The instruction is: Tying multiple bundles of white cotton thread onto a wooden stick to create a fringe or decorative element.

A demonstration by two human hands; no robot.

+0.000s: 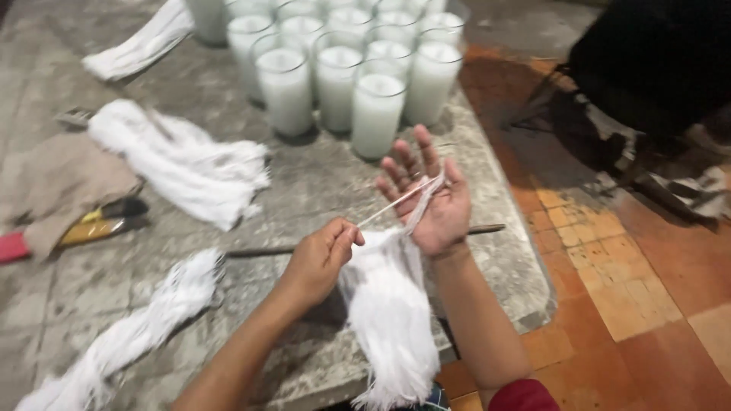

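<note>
Right hand [428, 199], palm up and fingers spread, has a thick bundle of white strings [388, 304] looped over its fingers and draped across the palm; the bundle hangs down past the wrist, over the near edge of the tabletop [320, 175]. Left hand [320, 259] is just beside it, thumb and fingertips pinched on a single white strand [392, 204] that runs taut up to the right fingers. Both hands are over the stone-grey, stained tabletop, near its right corner.

Under the hands a thin dark rod [266, 250] lies flat across the surface, its far end showing to the right of the right wrist. Near the left forearm lies a second white string bundle [145, 323], stretched toward the lower left corner. Farther back, a third, wider bundle [183, 164] is spread out, and a fourth [141, 46] lies at the top left. Between these and the hands' far side stands a tight cluster of glass candles [358, 68], filled with white wax, upright in rows. At the left edge a beige cloth [61, 183] covers part of a yellow-and-black handled tool [103, 224]. Right of the tabletop is an orange tiled floor [640, 274].
</note>
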